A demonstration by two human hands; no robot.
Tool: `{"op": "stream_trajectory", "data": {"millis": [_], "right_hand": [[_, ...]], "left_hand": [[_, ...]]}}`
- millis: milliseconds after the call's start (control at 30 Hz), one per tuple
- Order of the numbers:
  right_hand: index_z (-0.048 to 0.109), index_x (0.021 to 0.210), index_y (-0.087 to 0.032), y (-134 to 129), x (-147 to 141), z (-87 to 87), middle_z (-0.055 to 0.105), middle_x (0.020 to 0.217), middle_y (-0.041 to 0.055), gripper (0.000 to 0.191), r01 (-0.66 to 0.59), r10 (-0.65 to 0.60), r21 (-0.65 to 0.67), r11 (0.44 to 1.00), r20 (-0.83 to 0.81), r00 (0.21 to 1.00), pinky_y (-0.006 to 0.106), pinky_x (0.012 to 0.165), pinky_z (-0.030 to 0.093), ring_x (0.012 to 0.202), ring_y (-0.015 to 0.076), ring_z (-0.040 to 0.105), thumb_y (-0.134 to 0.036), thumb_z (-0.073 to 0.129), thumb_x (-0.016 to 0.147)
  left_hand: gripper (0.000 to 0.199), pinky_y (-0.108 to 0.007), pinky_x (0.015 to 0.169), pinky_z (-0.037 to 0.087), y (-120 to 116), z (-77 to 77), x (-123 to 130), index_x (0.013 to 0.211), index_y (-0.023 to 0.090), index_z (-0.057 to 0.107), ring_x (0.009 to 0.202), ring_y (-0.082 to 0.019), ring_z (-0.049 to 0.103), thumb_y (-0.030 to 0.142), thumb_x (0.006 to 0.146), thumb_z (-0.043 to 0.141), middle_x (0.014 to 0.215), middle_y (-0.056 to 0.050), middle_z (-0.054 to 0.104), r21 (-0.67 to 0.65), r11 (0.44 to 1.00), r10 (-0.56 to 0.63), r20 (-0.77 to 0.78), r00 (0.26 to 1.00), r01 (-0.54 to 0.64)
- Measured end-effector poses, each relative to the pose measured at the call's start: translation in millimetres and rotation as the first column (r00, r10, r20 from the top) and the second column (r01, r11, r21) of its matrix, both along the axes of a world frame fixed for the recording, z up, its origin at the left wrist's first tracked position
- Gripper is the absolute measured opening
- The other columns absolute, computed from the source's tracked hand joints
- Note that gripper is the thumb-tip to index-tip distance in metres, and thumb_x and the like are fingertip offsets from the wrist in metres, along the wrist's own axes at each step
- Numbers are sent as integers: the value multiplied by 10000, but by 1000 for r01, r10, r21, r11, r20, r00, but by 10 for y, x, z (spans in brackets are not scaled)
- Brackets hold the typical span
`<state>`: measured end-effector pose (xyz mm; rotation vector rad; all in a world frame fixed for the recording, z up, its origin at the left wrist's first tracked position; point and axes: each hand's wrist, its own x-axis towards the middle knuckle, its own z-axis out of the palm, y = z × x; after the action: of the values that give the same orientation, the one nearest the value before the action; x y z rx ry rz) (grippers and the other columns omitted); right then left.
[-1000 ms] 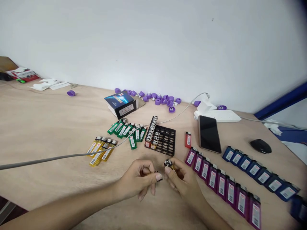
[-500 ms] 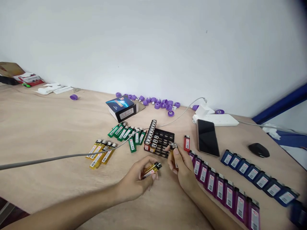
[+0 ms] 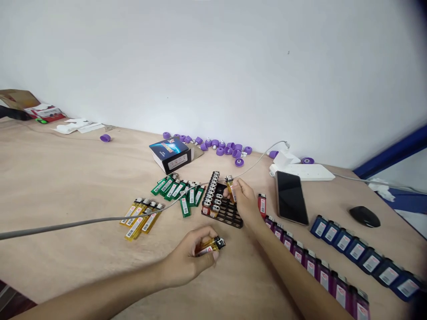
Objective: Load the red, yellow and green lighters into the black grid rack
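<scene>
My left hand (image 3: 191,258) is closed around a yellow lighter (image 3: 207,246), its black and metal top pointing right, above the table in front of the rack. My right hand (image 3: 245,200) pinches another yellow lighter (image 3: 231,189) upright over the black slotted rack (image 3: 230,218). A column of lighters (image 3: 211,191) stands along the rack's left side, with a shorter yellow row (image 3: 216,206) beside it. Whether the lighter in my right hand touches a slot cannot be made out. Loose yellow lighters (image 3: 142,218) and green lighters (image 3: 180,191) lie to the left.
Purple lighters (image 3: 310,266) and blue lighters (image 3: 356,251) form rows at right, near a red lighter (image 3: 262,204), a phone (image 3: 291,198) and a mouse (image 3: 364,216). A grey cable (image 3: 100,219) crosses the table. Behind are a box (image 3: 170,153), purple caps (image 3: 220,151) and a power strip (image 3: 307,172).
My right hand has moved forward and slightly left with its yellow lighter, from the rack's near right corner to above the rack. My left hand has stayed nearly in place, still holding its lighter.
</scene>
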<state>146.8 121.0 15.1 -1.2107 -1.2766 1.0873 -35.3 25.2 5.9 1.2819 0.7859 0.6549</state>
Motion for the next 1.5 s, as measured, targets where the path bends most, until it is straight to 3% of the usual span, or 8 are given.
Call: {"op": "stream_trajectory", "data": {"millis": [133,300,533,867,1133,1233,1400,1500], "right_hand": [[610,901,-243,29,35,-39,722,748,1,124,-12,8,34,999,138,990,332,733,476,697,204,634,-353,559,879],[591,1043,-246,48,65,-97,755,928,35,217,-56,51,26,998,155,987,377,834,521,903,235,709,-255,564,827],[548,924,-229,49,52,-113,711,839,20,192,-72,73,-8,997,74,995,335,719,604,769,199,726,-324,637,783],[576,915,-217,-33,27,-91,743,871,44,171,-71,67,32,997,108,992,328,713,622,766,194,741,-293,660,787],[691,853,-253,-90,105,158,793,857,12,130,-295,259,80,952,304,917,382,825,605,842,234,774,-162,633,781],[728,874,-264,-77,165,258,794,826,3,220,-383,296,106,918,461,837,350,766,599,831,234,774,-120,588,786],[704,710,-248,-117,267,468,726,624,7,138,-263,91,209,942,594,799,317,588,514,569,209,670,-189,626,807],[702,688,-245,-270,247,635,711,591,2,163,-349,235,72,935,611,756,289,522,463,529,195,639,-254,647,842]], "left_hand": [[406,-241,601,298,-4,-6,12,890,175,472,666,-107,385,539,889,654,744,35,458,-16,1000,8,3,1000,-8],[402,-244,582,278,-17,-4,24,890,178,467,649,-104,358,545,905,631,727,44,444,-8,999,32,-4,999,-32],[364,-222,560,290,71,-4,-5,959,172,505,631,-99,368,514,920,622,704,55,441,96,987,128,-2,992,-127],[450,-176,392,279,70,-5,4,805,175,498,408,-49,377,597,889,627,578,45,536,-22,992,120,-44,992,-122],[518,-160,312,304,85,-39,10,874,196,449,306,-67,410,705,887,546,510,52,569,-89,988,122,-25,992,-124],[495,-147,319,253,86,-42,8,936,200,435,319,-43,340,687,916,519,543,76,541,-85,984,160,39,986,-156],[446,-180,414,235,103,-16,-14,976,164,486,440,-36,316,606,953,539,680,38,542,-71,991,126,174,977,-115],[446,-197,472,274,92,27,-18,1003,152,505,502,-47,356,593,957,548,738,15,550,-40,995,96,206,974,-89]]}}
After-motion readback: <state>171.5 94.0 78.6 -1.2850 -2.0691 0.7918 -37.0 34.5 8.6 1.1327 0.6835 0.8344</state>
